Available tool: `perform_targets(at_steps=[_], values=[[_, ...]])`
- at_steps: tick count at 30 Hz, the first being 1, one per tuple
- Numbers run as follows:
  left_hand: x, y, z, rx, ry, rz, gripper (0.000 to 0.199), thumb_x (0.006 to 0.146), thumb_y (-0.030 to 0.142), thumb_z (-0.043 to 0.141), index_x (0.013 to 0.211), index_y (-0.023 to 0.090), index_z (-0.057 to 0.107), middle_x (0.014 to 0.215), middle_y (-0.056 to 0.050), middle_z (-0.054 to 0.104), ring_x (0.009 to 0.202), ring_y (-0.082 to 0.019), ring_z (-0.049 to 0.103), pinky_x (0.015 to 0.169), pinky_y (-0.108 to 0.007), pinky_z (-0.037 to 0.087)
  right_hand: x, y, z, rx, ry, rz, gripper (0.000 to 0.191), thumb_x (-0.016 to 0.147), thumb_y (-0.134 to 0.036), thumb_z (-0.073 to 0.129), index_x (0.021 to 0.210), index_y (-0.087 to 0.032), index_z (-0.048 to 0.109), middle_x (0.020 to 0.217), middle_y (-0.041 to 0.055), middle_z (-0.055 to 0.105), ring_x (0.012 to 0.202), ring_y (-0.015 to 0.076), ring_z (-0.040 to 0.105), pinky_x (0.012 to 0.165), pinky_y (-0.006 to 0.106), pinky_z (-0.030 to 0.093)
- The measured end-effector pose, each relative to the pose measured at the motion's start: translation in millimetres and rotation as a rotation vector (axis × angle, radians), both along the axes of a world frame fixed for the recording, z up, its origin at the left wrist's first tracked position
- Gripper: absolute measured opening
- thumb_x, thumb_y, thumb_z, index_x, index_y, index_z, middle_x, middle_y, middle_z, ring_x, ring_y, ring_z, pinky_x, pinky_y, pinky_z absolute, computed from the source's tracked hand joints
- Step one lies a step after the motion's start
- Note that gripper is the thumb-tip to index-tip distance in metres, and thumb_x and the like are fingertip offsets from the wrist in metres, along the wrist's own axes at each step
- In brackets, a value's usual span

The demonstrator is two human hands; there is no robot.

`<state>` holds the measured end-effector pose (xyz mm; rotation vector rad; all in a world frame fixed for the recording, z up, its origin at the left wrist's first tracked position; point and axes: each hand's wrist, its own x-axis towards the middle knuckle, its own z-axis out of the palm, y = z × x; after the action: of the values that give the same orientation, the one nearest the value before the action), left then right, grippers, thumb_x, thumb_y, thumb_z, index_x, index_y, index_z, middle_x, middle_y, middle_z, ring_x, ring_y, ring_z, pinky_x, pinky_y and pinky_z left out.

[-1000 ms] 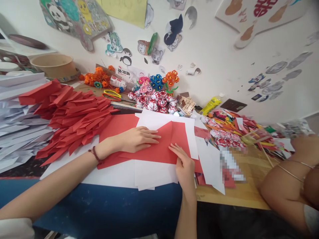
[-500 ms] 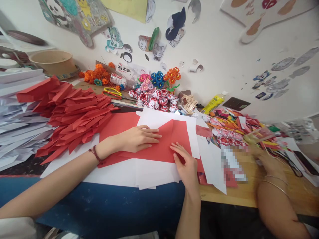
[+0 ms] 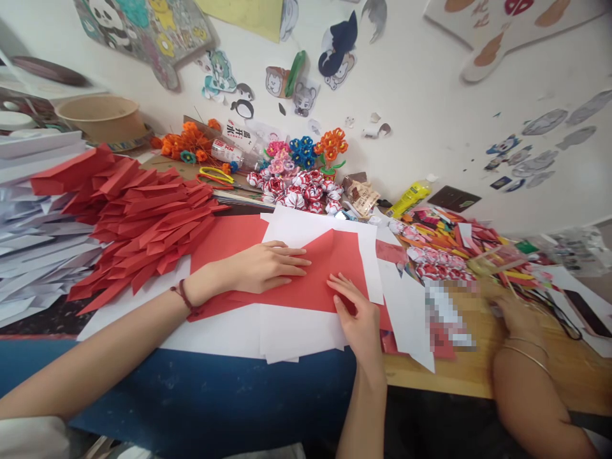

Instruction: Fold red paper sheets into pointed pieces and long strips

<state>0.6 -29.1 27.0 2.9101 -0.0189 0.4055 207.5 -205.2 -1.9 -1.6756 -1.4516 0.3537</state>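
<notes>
The table [image 3: 482,376] carries a stack of white sheets [image 3: 287,331]; the red sheet [image 3: 315,280] lies on top of it, its upper corners folded in to a point. To the left sits a heap of folded red pieces [image 3: 138,217]. The left hand [image 3: 265,266] lies flat, fingers extended together, pinning the red sheet near the centre line. The right hand [image 3: 358,319] rests open, fingertips [image 3: 340,290] pressed on the lower right flap. For a sharp crease, keep the left palm anchored, align the edges first, then press outward along the fold. A co-worker's hand [image 3: 514,312] works well apart at right.
</notes>
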Motion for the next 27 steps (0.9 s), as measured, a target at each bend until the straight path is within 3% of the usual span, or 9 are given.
perform_targets(at_steps=[16, 21, 27], values=[[0.0, -0.5, 1.1, -0.003, 0.037, 0.008, 0.040, 0.096, 0.028, 0.039, 0.134, 0.028, 0.052, 0.142, -0.004, 0.049, 0.137, -0.023, 0.037, 0.111, -0.038, 0.027, -2.8, 2.3, 0.1, 0.011, -0.064, -0.033, 0.026, 0.089, -0.026, 0.055, 0.110, -0.026, 0.070, 0.124, 0.0055, 0.064, 0.125, 0.0251, 0.052, 0.107, 0.047, 0.041], [-1.7, -2.4, 2.9, -0.021, 0.008, 0.010, 0.039, 0.095, 0.029, 0.042, 0.133, 0.027, 0.053, 0.139, -0.006, 0.052, 0.136, -0.022, 0.038, 0.110, -0.038, 0.029, -3.1, 3.1, 0.7, 0.020, -0.134, -0.001, 0.030, 0.090, -0.024, 0.051, 0.115, -0.030, 0.068, 0.132, 0.0031, 0.059, 0.125, 0.0243, 0.051, 0.104, 0.046, 0.044], [-7.7, -2.5, 4.6, -0.015, 0.034, 0.032, 0.039, 0.094, 0.032, 0.045, 0.133, 0.031, 0.053, 0.143, -0.002, 0.048, 0.138, -0.023, 0.035, 0.112, -0.040, 0.028, -0.7, 6.3, -7.9, 0.100, -0.190, 0.037, 0.029, 0.090, -0.022, 0.050, 0.109, -0.028, 0.071, 0.122, 0.0049, 0.065, 0.121, 0.0258, 0.054, 0.100, 0.050, 0.046]])
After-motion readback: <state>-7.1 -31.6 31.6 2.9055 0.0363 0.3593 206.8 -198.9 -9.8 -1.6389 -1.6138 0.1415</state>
